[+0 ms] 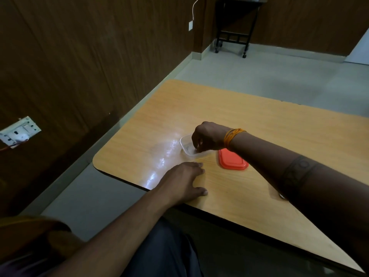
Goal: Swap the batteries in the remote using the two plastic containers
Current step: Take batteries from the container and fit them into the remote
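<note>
Left hand (184, 179) lies flat, palm down, near the table's near edge; fingers spread, holding nothing. It sits just near-left of the clear plastic container (191, 149) without touching it.

Orange-red lid (232, 159) lies flat on the table just right of the container, partly under the right forearm.

Right hand (207, 137) reaches in from the right and hangs over the open container, fingertips (196, 147) pointed down into it and bunched close together. Whether they pinch a battery cannot be told; the contents are hidden by the hand and by glare. The container lies directly below the fingers, long axis running roughly left to right. Judgement: the right hand is the working hand here; the next move turns on a straight lift out of the tub.

Remote and second container are not visible.

Wooden table (259, 126) is glossy, with a bright reflection streak left of the container. Beyond: grey floor (259, 76), dark wood-panelled wall (89, 56) at left, a wheeled black stand (233, 35) far back.
</note>
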A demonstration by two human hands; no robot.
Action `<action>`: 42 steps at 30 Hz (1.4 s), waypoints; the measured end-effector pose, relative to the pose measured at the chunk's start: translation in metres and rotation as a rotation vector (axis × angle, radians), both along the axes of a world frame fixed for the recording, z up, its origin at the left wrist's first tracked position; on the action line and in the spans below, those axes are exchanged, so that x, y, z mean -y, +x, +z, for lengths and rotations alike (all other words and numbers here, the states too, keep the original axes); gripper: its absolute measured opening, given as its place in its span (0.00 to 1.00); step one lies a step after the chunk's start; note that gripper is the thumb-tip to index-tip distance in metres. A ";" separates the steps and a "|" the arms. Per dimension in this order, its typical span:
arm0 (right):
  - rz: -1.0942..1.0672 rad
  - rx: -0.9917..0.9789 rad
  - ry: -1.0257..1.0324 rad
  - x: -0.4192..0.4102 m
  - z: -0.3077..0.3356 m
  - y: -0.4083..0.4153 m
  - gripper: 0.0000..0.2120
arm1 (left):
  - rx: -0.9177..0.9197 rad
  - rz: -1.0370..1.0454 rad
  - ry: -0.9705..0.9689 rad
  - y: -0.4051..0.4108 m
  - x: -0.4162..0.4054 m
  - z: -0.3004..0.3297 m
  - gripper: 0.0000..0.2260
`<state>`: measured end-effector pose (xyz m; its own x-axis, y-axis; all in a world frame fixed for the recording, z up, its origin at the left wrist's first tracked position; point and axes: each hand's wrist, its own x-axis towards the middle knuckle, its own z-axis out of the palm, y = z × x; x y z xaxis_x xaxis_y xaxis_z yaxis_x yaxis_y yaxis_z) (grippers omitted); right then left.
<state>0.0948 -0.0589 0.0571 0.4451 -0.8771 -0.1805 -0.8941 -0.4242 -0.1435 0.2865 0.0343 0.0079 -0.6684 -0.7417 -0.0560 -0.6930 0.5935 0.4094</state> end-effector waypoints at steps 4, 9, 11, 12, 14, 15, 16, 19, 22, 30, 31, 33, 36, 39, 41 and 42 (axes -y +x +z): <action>-0.054 0.073 -0.004 -0.002 -0.004 0.003 0.04 | 0.005 0.007 0.007 -0.001 -0.002 0.001 0.33; -0.151 0.310 -0.100 -0.016 0.002 -0.004 0.04 | 0.008 0.013 0.017 -0.002 -0.003 0.003 0.33; -0.172 0.400 -0.140 -0.027 0.006 -0.006 0.04 | 0.014 0.021 0.021 -0.003 -0.003 0.003 0.33; -0.186 0.436 -0.167 -0.034 0.007 -0.008 0.04 | 0.020 0.020 0.021 -0.005 -0.003 0.003 0.33; -0.238 0.513 -0.237 -0.049 0.006 -0.013 0.04 | 0.046 0.010 0.010 -0.008 -0.004 0.005 0.33; -0.275 0.558 -0.276 -0.057 0.005 -0.016 0.04 | 0.070 0.001 0.002 -0.011 -0.006 0.007 0.33; -0.321 0.604 -0.310 -0.067 0.003 -0.020 0.06 | 0.098 -0.013 -0.006 -0.014 -0.007 0.008 0.33; -0.451 0.714 -0.389 -0.102 -0.001 -0.035 0.11 | 0.182 -0.060 -0.016 -0.027 -0.013 0.012 0.35; -0.546 0.782 -0.462 -0.144 -0.009 -0.054 0.10 | 0.222 -0.093 -0.008 -0.045 -0.024 0.014 0.38; -0.886 0.856 -0.637 -0.240 -0.027 -0.128 0.06 | 0.225 -0.210 -0.017 -0.121 -0.074 0.016 0.40; -0.919 0.831 -0.647 -0.247 -0.030 -0.136 0.07 | 0.197 -0.199 -0.014 -0.130 -0.079 0.013 0.41; -0.936 0.783 -0.639 -0.259 -0.035 -0.149 0.11 | 0.109 -0.155 0.010 -0.147 -0.086 0.007 0.43; -0.879 0.698 -0.647 -0.266 -0.041 -0.157 0.10 | -0.027 -0.097 0.041 -0.169 -0.085 -0.001 0.45; -0.807 0.644 -0.664 -0.266 -0.049 -0.157 0.08 | -0.106 -0.103 0.036 -0.183 -0.077 -0.008 0.46; -0.768 0.576 -0.653 -0.263 -0.053 -0.157 0.06 | -0.119 -0.122 0.019 -0.188 -0.072 -0.012 0.46; -0.760 0.541 -0.638 -0.262 -0.055 -0.157 0.05 | -0.114 -0.136 0.011 -0.190 -0.069 -0.015 0.47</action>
<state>-0.0625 0.2026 0.0020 -0.3597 -0.8166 0.4514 -0.8373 0.0690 -0.5424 0.0965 0.1029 -0.0073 -0.7647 -0.6441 0.0184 -0.5556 0.6736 0.4874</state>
